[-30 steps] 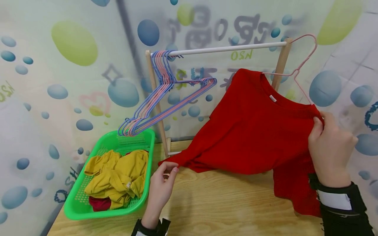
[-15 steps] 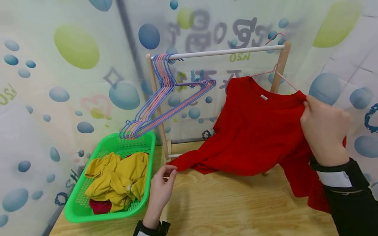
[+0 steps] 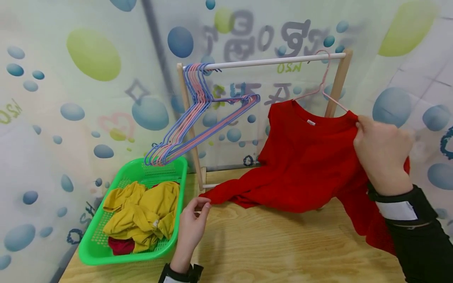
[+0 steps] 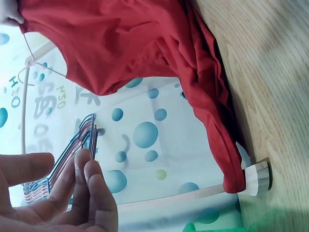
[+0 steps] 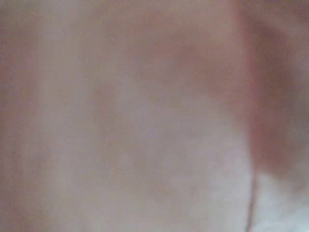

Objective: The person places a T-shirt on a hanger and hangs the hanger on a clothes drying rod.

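A red long-sleeved shirt hangs on a pink hanger. My right hand grips the shirt at its right shoulder, by the hanger's end. The hanger's hook overlaps the right part of the white rail; I cannot tell whether it bears weight there. One sleeve trails left toward my left hand in the head view. The left wrist view shows that hand holding nothing, thumb and loosely bent fingers apart, with the sleeve clear of it. The right wrist view is too blurred to read.
Several blue and pink hangers hang at the rail's left end. Below them a green basket holds yellow clothing and a dark red garment. The rack's wooden posts stand on the wooden table.
My right hand has moved left and slightly up with the shirt and hanger. The hook has shifted from beyond the right post to the rail. My left hand has barely moved.
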